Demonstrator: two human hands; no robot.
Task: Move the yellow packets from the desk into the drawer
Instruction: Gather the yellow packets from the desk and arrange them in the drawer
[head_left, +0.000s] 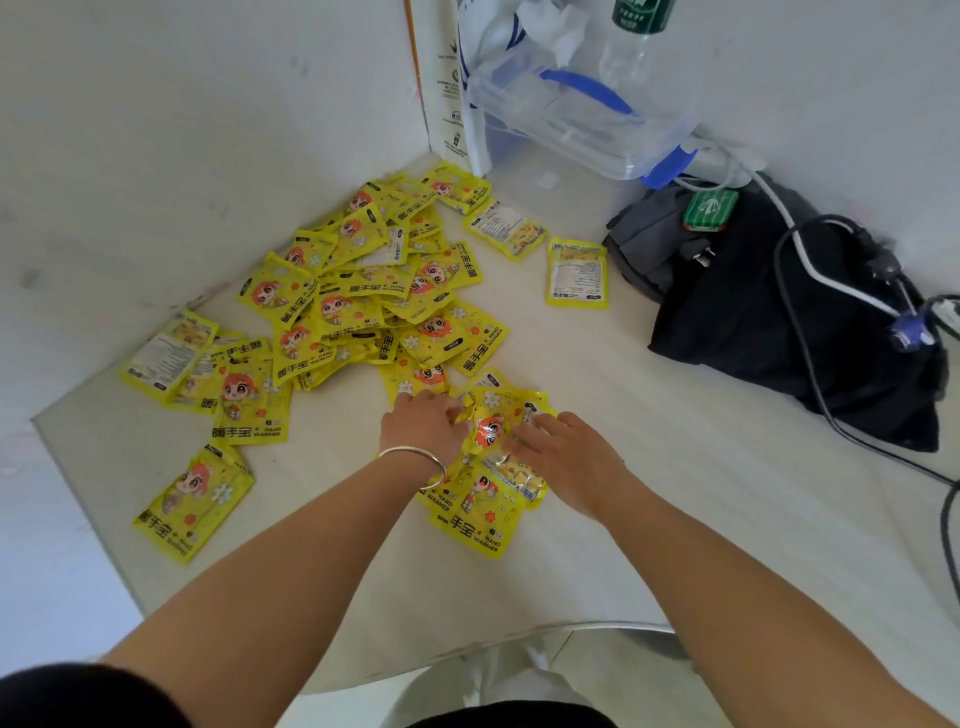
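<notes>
Both bare forearms reached forward from the bottom of the head view, over the near edge of the table (649, 493). They met on a small bunch of packets (493, 431) at mid-table. The left hand (423, 423), with a silver bangle (413, 457) on its wrist, had its fingers curled over the left edge of that bunch, grasping it. The right hand (563, 457) lay palm down on the right side, fingers bent onto the top packets. Whether it gripped them or only pressed on them could not be told.

The step in hand looked like gathering: squeezing a handful together before lifting it. Most of the yellow packets (363, 291) lay heaped toward the far left corner, and a few strays (576, 273) lay apart near a black bag (779, 322). By that count the task seemed far from finished. No drawer showed anywhere in the view.

The next move would likely call for closing both hands under the slippery stack. It would then have to be lifted level, so that none slid out, and carried off the table to the drawer.
</notes>
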